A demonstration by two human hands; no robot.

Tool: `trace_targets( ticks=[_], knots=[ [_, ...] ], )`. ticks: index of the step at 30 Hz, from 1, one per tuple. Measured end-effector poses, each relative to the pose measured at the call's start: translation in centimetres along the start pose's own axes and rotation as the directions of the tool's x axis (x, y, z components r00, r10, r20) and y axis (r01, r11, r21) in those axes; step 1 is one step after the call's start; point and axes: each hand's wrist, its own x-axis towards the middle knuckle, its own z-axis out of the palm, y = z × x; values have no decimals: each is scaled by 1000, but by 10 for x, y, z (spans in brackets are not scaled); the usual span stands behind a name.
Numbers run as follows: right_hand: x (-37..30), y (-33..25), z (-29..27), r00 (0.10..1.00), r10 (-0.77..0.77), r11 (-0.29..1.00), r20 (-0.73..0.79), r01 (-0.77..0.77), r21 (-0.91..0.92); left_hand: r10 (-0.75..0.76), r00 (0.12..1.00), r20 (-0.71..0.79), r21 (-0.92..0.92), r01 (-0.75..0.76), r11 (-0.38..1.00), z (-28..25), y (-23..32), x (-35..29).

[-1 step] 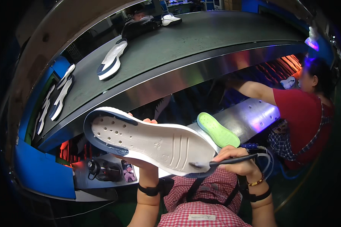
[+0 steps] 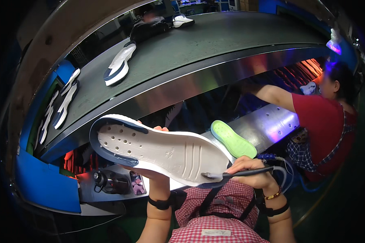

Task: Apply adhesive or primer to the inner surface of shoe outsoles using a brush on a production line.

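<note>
A large white shoe sole (image 2: 162, 150) with navy edging at heel and toe lies tilted across my view, its inner side up. My left hand (image 2: 151, 175) grips it from beneath, fingertips curling over the far edge; most of the palm is hidden. In my right hand (image 2: 255, 174) is a black-handled brush (image 2: 244, 173) with a tube running off its back end. Its dark bristles touch the sole's inner face near the toe. Beyond my right hand, a light green sole (image 2: 233, 139) rests on the metal ledge (image 2: 267, 125).
A dark conveyor belt (image 2: 190, 40) curves past in front, carrying a white and navy sole (image 2: 121, 64) and more at the left. A dark bottle (image 2: 111, 182) and a phone (image 2: 137, 183) stand at lower left. At right, a co-worker in red (image 2: 320, 129) reaches under the belt.
The brush tip has shifted slightly left along the toe area, and its tube has swung a little. The sole in my left hand has barely moved.
</note>
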Motion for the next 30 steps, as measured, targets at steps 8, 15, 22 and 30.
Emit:
trace_targets(
  ticks=[8,15,22,30],
  knots=[
    [-8,10,-6,999,34,996,-36,-31,87,12,997,-78,55,-7,998,-2,-2,3],
    [-17,16,24,974,201,731,-105,-77,678,-134,941,-312,88,169,982,-19,1,2],
    [-13,15,70,893,447,500,-57,-196,844,-413,848,-333,-14,433,901,-46,-55,-95],
    [4,10,54,989,-79,932,126,28,362,-440,788,-431,-191,397,898,-51,-51,-91]
  ],
)
